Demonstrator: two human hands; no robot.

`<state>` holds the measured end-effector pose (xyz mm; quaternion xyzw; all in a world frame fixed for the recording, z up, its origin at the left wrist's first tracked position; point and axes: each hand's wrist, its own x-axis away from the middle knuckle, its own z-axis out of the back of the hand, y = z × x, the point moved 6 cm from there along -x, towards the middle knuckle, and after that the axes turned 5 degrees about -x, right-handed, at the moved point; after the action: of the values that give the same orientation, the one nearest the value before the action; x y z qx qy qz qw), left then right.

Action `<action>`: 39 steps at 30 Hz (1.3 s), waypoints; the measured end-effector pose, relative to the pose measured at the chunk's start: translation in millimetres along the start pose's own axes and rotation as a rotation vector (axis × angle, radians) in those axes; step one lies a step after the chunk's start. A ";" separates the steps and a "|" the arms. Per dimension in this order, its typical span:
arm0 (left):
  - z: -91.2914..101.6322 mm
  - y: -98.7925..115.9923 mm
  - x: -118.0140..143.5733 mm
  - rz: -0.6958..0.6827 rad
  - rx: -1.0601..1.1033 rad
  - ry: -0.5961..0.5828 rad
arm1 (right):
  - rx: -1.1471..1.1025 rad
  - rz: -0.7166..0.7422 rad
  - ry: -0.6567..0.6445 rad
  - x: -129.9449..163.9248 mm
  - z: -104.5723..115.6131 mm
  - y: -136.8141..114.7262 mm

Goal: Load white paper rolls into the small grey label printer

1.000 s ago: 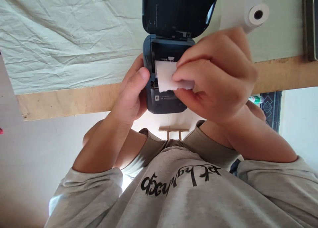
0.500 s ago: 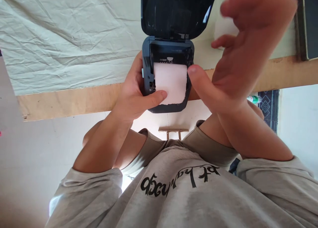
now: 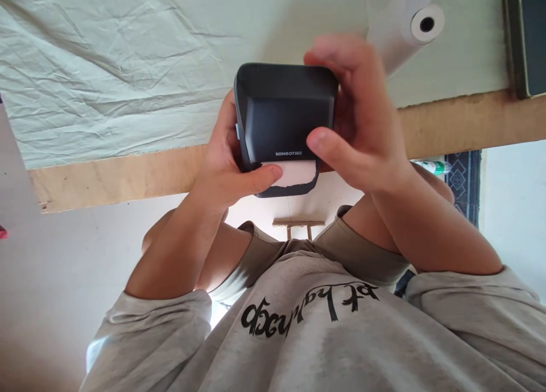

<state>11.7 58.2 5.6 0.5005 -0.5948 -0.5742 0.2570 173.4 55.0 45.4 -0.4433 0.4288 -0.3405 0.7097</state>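
A small dark label printer [image 3: 285, 116] is held over the table's near edge, its lid down. A white paper strip [image 3: 296, 174] with a torn edge sticks out of its front slot. My left hand [image 3: 226, 164] grips the printer's left side, and its thumb lies on the paper strip. My right hand [image 3: 362, 119] wraps the right side, with fingers over the top of the lid and the thumb at the lid's front corner.
A creased pale cloth [image 3: 128, 67] covers the table, whose wooden edge [image 3: 106, 176] is bare. A white paper roll [image 3: 420, 25] lies at the back right, next to a dark flat object [image 3: 526, 39]. A bottle [image 3: 433, 166] lies on the floor below.
The printer's lid was open with the paper roll showing; my right hand let go of the paper, rose, and brought the lid down. Now only a short strip sticks out.
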 end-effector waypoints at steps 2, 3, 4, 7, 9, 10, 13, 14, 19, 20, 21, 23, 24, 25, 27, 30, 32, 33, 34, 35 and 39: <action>0.5 -0.2 0.4 -0.018 -0.005 0.018 | -0.025 0.036 0.031 -2.9 -0.8 2.2; 1.3 -1.2 0.7 -0.015 -0.016 0.031 | -0.029 0.037 0.036 -3.8 -1.2 3.3; 2.2 -2.4 1.1 -0.002 -0.031 0.043 | -0.027 0.025 0.031 -4.4 -1.9 4.6; 3.7 -5.5 3.0 0.085 -0.076 0.058 | -0.032 0.012 0.027 -4.1 -1.8 6.3; 3.7 -4.4 4.3 0.130 -0.090 0.063 | -0.024 0.018 0.029 -3.3 -1.1 6.6; 3.2 -2.8 4.8 0.139 -0.092 0.063 | -0.019 0.024 0.031 -2.8 -0.8 6.5; 1.3 2.0 5.4 0.146 -0.082 0.068 | 0.014 0.033 0.035 -1.5 -0.3 5.8; 0.7 2.9 5.4 0.148 -0.076 0.069 | 0.029 0.031 0.037 -1.1 -0.3 5.6; 0.5 -0.1 4.8 0.158 -0.075 0.063 | 0.068 0.018 0.039 0.0 -0.3 4.0; 0.9 -0.7 4.8 0.150 -0.077 0.061 | 0.068 0.010 0.038 0.0 -0.3 4.0; 1.4 -1.1 4.9 0.143 -0.081 0.061 | 0.067 0.001 0.033 0.0 -0.4 4.2; 2.1 -1.1 5.5 0.143 -0.091 0.065 | 0.066 -0.008 0.026 0.0 -0.4 4.4; 2.2 -0.8 5.9 0.153 -0.097 0.069 | 0.065 -0.008 0.023 0.0 -0.4 4.3; 2.3 -0.3 6.4 0.165 -0.101 0.074 | 0.065 -0.006 0.023 0.0 -0.3 4.3; 1.6 1.1 6.8 0.179 -0.093 0.076 | 0.068 -0.006 0.019 0.2 -0.6 4.8; 0.8 0.3 5.9 0.162 -0.054 0.058 | 0.072 -0.015 0.012 0.7 -1.9 6.7; 1.9 -2.8 4.7 0.132 -0.038 0.045 | 0.069 -0.007 0.026 1.0 -1.9 7.1; 2.9 -4.7 4.2 0.120 -0.038 0.044 | 0.068 -0.001 0.037 1.0 -1.7 7.0; 3.9 -6.6 3.9 0.114 -0.042 0.046 | 0.070 0.003 0.045 0.9 -1.5 6.9; 4.7 -8.1 3.8 0.117 -0.048 0.052 | 0.071 0.003 0.050 0.7 -1.4 6.9; 1.8 -5.2 2.9 0.143 -0.027 0.077 | 0.071 -0.016 0.043 -0.7 -2.1 7.1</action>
<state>10.6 57.3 -0.4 0.4748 -0.6109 -0.5426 0.3270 172.0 57.5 38.5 -0.4140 0.4281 -0.3703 0.7129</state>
